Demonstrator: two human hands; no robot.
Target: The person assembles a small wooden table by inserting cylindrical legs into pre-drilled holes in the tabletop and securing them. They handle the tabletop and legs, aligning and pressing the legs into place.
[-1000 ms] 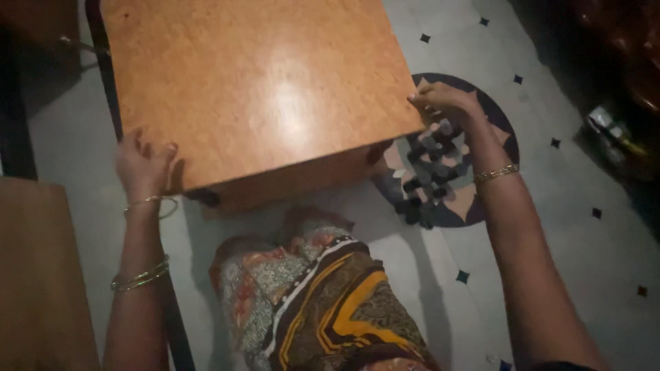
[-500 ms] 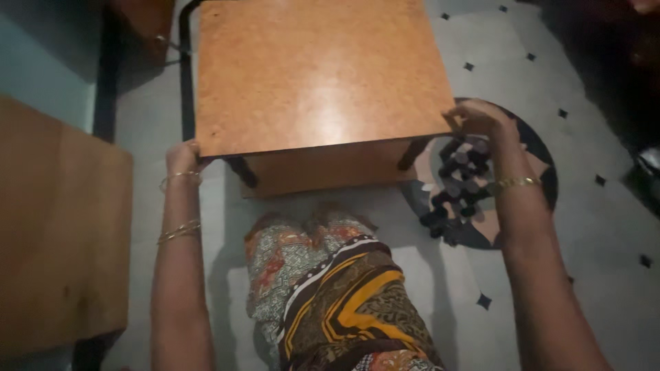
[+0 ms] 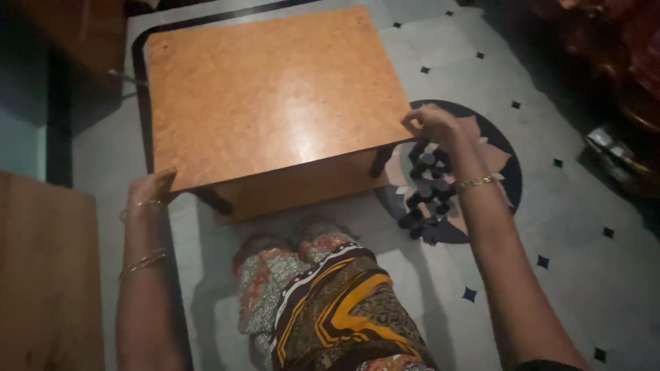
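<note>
A low wooden table with an orange speckled top (image 3: 275,96) stands on the tiled floor in front of me. My left hand (image 3: 148,196) grips its near left corner, with bangles on the wrist. My right hand (image 3: 430,124) grips the near right corner, a bracelet on that wrist. A lower shelf (image 3: 302,189) and dark legs show under the top. My patterned skirt (image 3: 323,295) fills the lower middle of the view.
A round floor inlay with a dark checker pattern (image 3: 467,172) lies under my right arm. Another wooden surface (image 3: 41,275) sits at the lower left. Dark furniture (image 3: 605,62) stands at the upper right, and a dark cabinet (image 3: 69,41) at the upper left.
The table has shifted away from me and to the right in the view, with both hands staying on its near corners. The wooden surface at the left takes up less of the view.
</note>
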